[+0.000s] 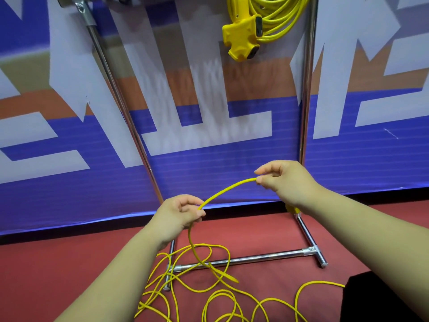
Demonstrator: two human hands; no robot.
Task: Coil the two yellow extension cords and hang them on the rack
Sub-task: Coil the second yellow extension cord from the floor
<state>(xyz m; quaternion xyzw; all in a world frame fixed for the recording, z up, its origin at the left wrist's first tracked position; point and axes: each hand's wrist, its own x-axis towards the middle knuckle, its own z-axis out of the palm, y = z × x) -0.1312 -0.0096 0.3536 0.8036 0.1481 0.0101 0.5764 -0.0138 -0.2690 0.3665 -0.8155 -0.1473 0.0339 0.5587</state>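
Red floor (69,263) and a blue-and-white banner (232,163) backed a chrome rack (307,89), where one coiled cord (276,17) already hung well above the fingers (200,213). Both hands pinched the second cord (227,188). The left hand (178,213) was lower and the right hand (284,180) higher, with the held span arching between them, its long axis rising left to right. Below the fingers, the slack lay looped over the rack's foot bar and looked liable to snag or knot when drawn up.

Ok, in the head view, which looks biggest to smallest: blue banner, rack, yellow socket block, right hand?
1. blue banner
2. rack
3. yellow socket block and right hand look alike; the hand is nearer, so unranked.
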